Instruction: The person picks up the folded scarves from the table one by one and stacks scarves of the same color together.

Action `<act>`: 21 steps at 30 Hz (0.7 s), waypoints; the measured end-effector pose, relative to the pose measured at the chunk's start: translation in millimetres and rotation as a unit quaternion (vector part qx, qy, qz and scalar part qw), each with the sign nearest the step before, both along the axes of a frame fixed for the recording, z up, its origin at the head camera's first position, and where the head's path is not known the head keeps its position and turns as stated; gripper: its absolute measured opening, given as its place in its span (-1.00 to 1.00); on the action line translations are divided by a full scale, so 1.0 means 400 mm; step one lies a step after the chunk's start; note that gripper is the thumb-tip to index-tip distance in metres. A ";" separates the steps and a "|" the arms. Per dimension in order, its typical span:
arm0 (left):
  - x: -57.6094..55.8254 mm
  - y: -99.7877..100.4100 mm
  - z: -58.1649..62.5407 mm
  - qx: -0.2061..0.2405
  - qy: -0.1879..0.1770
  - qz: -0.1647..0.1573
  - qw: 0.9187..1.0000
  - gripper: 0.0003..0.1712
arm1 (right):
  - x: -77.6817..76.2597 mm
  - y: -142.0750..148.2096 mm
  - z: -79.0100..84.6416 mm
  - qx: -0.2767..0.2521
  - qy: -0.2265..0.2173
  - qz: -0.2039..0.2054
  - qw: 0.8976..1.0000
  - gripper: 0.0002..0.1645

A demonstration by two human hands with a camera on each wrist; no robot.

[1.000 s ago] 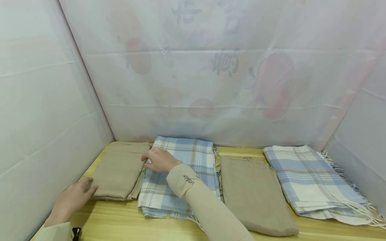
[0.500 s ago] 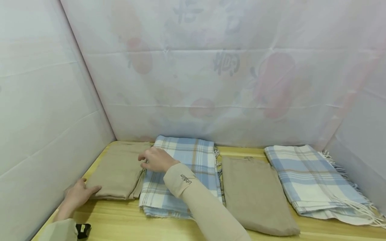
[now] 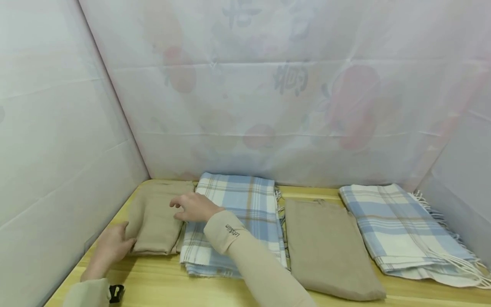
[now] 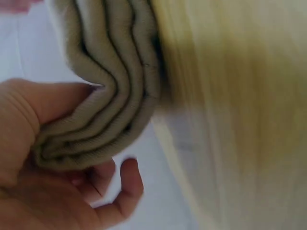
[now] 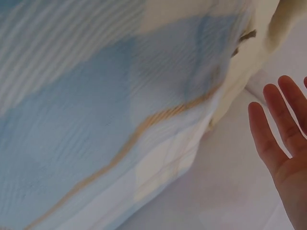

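Note:
A folded beige cloth point(image 3: 159, 226) lies at the left end of the table, its left edge lifted and bent inward. My left hand point(image 3: 111, 245) grips that edge. In the left wrist view, the thumb point(image 4: 57, 98) presses on top of the stacked layers and the fingers are curled underneath. My right hand point(image 3: 197, 207) hovers between this cloth and a blue-and-white plaid scarf point(image 3: 249, 200), holding nothing. The right wrist view shows its fingers point(image 5: 266, 136) spread and fairly straight, apart from the plaid fabric.
Right of the plaid scarf lies a second folded beige cloth point(image 3: 330, 251), then another fringed plaid scarf point(image 3: 406, 230). White fabric walls point(image 3: 245, 106) enclose the wooden table point(image 3: 161, 283) at the back and both sides. The left wall stands close beside my left hand.
My left hand has moved right and taken hold of the beige cloth's left edge, which now folds up and inward. My right hand has shifted slightly left.

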State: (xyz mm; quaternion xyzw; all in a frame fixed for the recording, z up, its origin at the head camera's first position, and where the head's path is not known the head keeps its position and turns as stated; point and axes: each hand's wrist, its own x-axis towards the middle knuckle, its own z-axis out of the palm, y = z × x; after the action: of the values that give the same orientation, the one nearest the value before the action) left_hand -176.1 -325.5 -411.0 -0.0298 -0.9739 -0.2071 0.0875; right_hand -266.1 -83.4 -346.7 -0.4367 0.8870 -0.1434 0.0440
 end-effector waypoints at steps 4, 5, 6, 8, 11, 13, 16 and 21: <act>0.002 0.036 -0.005 -0.065 0.104 -0.044 0.991 -0.61 | 0.009 -0.026 -0.006 0.015 0.010 0.012 1.000 -0.54; 0.003 0.044 -0.006 -0.075 0.124 -0.053 0.988 -0.63 | 0.011 -0.032 -0.009 0.019 0.010 0.014 1.000 -0.52; 0.004 0.051 -0.005 -0.081 0.139 -0.061 0.985 -0.65 | 0.014 -0.037 -0.010 0.024 0.006 0.015 1.000 -0.50; 0.007 0.062 -0.003 -0.095 0.160 -0.073 0.980 -0.66 | 0.020 -0.047 -0.013 0.036 -0.018 0.015 0.999 -0.40; 0.012 0.077 0.005 -0.108 0.183 -0.088 0.973 -0.68 | 0.029 -0.059 -0.023 0.052 -0.061 0.010 0.997 -0.21; 0.015 0.086 0.011 -0.120 0.205 -0.098 0.966 -0.68 | 0.034 -0.065 -0.030 0.061 -0.081 0.003 0.995 -0.10; 0.016 0.098 0.021 -0.141 0.249 -0.124 0.950 -0.61 | 0.038 -0.071 -0.037 0.074 -0.071 0.004 0.995 -0.11; 0.011 0.112 0.032 -0.152 0.299 -0.172 0.926 -0.53 | 0.036 -0.075 -0.042 0.095 -0.069 0.001 0.993 -0.16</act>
State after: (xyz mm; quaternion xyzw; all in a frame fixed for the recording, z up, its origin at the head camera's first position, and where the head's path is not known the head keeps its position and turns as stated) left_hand -171.8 -280.8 -398.4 -0.2704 -0.9024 -0.0501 0.3318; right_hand -251.8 -113.3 -363.6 -0.4208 0.8908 -0.0886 0.1468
